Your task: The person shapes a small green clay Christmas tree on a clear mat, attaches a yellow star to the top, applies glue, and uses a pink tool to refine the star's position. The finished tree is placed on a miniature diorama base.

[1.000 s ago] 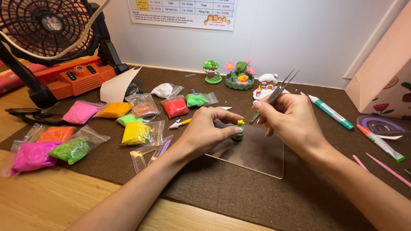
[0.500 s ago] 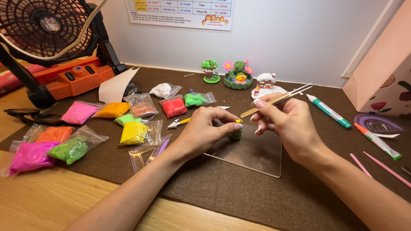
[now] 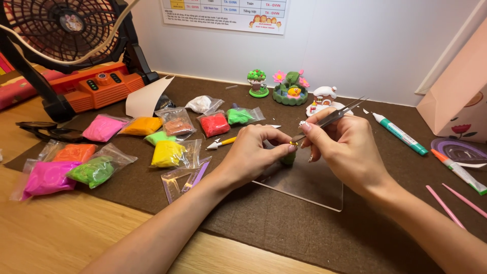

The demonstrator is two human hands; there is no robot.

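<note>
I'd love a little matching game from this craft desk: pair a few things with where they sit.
Things:
1. tweezers
2. small green clay piece
3. black fan
4. teal-capped pen

Places:
A. far left corner of the desk, on an orange base
B. lying on the brown mat, to the right of both hands
C. pinched in the right hand
D. under the left hand's fingertips, on the clear sheet

Pairs: 1-C, 2-D, 3-A, 4-B
</note>
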